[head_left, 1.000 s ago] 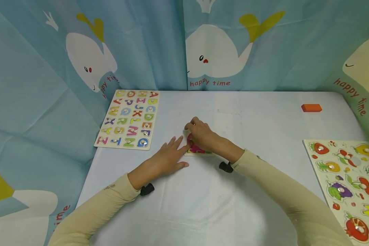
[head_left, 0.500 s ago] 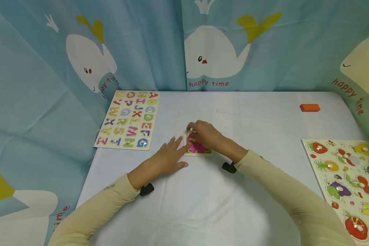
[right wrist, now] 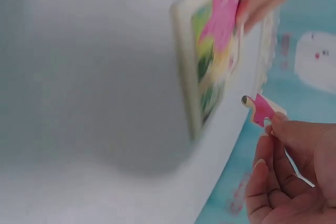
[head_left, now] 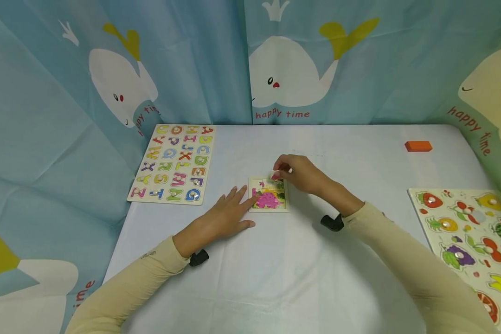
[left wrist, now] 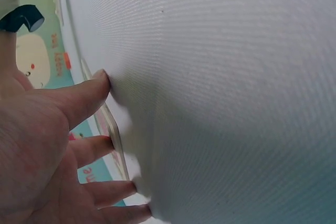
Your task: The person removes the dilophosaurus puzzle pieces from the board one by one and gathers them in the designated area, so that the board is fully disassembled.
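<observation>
A small jigsaw puzzle in a pale frame [head_left: 270, 211] lies mid-table, with a pink dinosaur picture [head_left: 267, 201] in its lower part. Bare pale base shows in its upper left. My right hand [head_left: 304, 176] is over the frame's upper right corner and pinches a pink and cream puzzle piece [right wrist: 262, 111] between thumb and fingers. The piece is held up off the frame in the right wrist view. My left hand [head_left: 227, 217] rests with fingers spread at the frame's left side. Its index fingertip overlaps the dinosaur, and the thumb [left wrist: 86, 100] touches the white cloth.
An alphabet peg board [head_left: 171, 164] lies at the back left. A fruit peg board [head_left: 436, 239] is at the right edge, with an orange block [head_left: 418, 146] behind it. Blue whale-print curtains [head_left: 217, 69] enclose the table's back and sides.
My right hand has lifted the pinched piece from the puzzle's upper left and moved right, uncovering the picture and pale base. The left hand has stayed in place.
</observation>
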`<state>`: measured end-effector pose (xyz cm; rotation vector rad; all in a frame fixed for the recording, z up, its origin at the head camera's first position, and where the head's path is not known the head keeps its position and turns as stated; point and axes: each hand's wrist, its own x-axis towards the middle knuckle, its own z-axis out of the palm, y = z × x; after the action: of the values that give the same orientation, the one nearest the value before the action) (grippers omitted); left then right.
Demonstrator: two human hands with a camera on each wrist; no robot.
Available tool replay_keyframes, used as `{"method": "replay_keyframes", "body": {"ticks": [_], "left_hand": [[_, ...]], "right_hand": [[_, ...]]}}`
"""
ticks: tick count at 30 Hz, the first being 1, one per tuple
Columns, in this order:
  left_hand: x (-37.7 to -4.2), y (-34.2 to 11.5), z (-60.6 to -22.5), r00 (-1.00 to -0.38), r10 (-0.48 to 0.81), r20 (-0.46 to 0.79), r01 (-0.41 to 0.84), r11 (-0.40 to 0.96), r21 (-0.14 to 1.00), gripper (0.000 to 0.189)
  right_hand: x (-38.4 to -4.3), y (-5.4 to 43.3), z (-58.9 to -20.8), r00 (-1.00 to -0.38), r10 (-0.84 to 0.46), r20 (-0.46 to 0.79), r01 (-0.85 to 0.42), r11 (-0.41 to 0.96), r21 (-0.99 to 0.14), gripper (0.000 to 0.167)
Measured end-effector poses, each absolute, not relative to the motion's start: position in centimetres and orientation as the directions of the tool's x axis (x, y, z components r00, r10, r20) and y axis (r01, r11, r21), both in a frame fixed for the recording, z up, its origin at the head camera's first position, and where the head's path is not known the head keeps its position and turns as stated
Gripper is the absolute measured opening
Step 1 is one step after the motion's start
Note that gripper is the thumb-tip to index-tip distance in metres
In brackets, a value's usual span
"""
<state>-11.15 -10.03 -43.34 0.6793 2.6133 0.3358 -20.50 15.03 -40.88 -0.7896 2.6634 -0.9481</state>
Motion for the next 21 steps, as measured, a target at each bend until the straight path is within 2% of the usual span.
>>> {"method": "replay_keyframes", "body": {"ticks": [6,12,16,21], "left_hand": [[-11.1,-10.0,-43.3,-0.794,0.511,-0.331,0.410,0.851,0.329,0.075],[-11.0,-10.0,-43.4,-0.797,0.508,-0.325,0.416,0.853,0.315,0.075],[-11.0,-10.0,-43.3,-0.798,0.506,-0.327,0.413,0.854,0.316,0.075],[-10.9,-10.0,-43.2,-0.797,0.504,-0.334,0.408,0.856,0.318,0.074]], "right_hand": [[-21.2,19.6,-40.6,-0.870,-0.492,-0.022,-0.379,0.698,-0.608,0.009],[-21.4,23.2,-40.9,-0.885,-0.438,-0.158,-0.257,0.743,-0.617,0.010],[-21.4,24.8,-41.4,-0.873,-0.437,-0.214,-0.222,0.750,-0.623,0.011],[-21.3,25.1,-42.2,-0.885,-0.406,-0.227,-0.204,0.777,-0.595,0.013]]}}
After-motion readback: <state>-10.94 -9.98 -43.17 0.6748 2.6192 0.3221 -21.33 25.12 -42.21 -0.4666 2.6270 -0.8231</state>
